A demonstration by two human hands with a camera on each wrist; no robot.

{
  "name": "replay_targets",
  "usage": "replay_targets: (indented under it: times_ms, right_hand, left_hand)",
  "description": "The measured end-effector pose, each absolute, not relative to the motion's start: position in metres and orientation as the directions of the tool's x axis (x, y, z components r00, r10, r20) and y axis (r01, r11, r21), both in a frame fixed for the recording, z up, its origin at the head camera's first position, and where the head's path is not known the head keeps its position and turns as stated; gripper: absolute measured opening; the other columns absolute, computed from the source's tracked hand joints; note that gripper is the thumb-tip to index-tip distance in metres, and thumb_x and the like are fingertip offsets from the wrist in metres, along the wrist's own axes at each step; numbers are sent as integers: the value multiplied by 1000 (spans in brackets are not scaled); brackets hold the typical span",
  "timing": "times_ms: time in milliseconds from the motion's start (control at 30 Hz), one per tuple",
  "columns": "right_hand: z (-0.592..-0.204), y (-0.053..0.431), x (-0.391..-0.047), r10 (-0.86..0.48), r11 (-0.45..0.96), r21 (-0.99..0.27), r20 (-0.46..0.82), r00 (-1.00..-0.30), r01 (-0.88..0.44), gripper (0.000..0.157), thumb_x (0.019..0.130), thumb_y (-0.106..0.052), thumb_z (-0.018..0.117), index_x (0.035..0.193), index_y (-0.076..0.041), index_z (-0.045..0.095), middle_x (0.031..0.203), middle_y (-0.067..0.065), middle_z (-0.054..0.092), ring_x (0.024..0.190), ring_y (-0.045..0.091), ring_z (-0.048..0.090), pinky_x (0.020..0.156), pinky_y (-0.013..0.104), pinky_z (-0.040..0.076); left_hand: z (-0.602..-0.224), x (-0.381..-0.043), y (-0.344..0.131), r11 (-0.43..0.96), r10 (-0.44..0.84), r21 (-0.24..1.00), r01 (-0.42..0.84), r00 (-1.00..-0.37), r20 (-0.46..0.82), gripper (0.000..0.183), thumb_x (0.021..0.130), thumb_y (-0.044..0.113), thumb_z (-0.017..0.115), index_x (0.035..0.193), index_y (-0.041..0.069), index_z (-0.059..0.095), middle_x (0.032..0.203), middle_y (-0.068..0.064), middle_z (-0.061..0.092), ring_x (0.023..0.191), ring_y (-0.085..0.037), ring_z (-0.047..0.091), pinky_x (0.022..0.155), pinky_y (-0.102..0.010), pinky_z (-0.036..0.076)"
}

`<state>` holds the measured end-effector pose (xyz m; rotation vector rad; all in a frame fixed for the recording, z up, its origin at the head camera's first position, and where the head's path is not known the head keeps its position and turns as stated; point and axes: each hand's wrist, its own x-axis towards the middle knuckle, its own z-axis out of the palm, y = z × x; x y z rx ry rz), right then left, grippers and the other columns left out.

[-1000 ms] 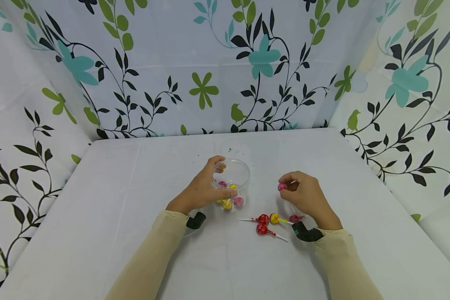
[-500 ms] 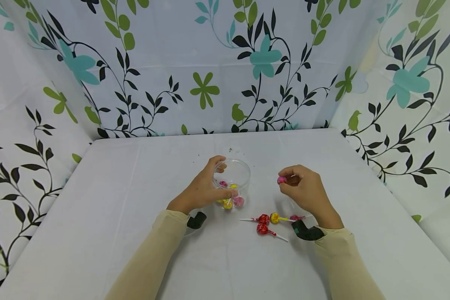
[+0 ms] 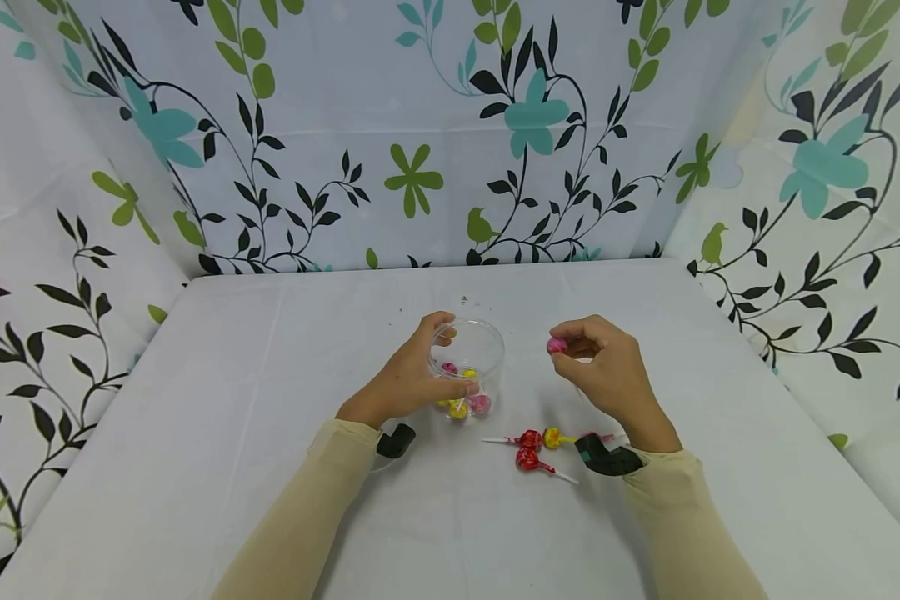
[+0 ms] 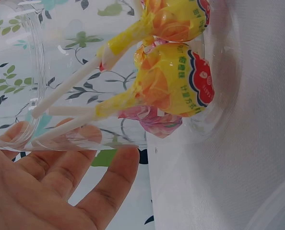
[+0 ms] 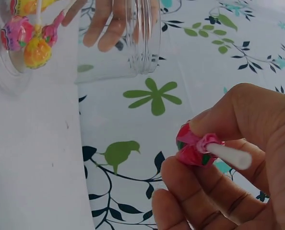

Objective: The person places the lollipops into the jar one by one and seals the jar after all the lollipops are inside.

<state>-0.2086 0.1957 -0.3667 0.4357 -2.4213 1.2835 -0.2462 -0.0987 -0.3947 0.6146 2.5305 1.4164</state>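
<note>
My left hand (image 3: 401,379) grips a clear plastic jar (image 3: 487,354) from its left side, fingers and thumb around the wall. Inside the jar lie several lollipops, among them a yellow lollipop (image 4: 173,79) and a pink lollipop (image 5: 17,33), heads at the bottom and sticks upward. My right hand (image 3: 607,367) is raised to the right of the jar, apart from it. Its thumb and fingers pinch a pink lollipop (image 5: 195,146) by the head, and the white stick (image 5: 231,155) points back toward the palm.
On the white table (image 3: 270,467), in front of the jar, lie two red lollipops (image 3: 528,460), a yellow lollipop (image 3: 553,437) and a pink one partly hidden by the right wrist camera (image 3: 607,457). Clear round plastic shows under the left wrist. Patterned cloth (image 3: 307,108) surrounds the table.
My right hand has risen a little and shifted slightly left with the pink lollipop. The left hand and jar hold their place.
</note>
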Motion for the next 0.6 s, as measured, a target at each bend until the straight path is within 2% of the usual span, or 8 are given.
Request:
replay_targets:
  times_ms: [167,600]
  right_hand:
    - [-366,192,-211,-109,506,-714,503,-857,-483,22,87,4,77,108,-4,75,99,6,72,84,11,69,80,16,56]
    - [-357,181,-218,-122,454,-714,543,-831,-533,20,89,1,77,109,-3,76,101,8,71,86,10,69,84,17,56]
  left_hand:
    - [-395,-247,-99,458,432,849,262,-901,45,102,79,50,89,157,35,24,160,-5,45,147,-25,41,115,-64,36]
    - [-394,-247,-98,461,433,845,271,-900,53,102,80,48,89,158,34,25,161,-8,45,146,-25,42,115,-66,36]
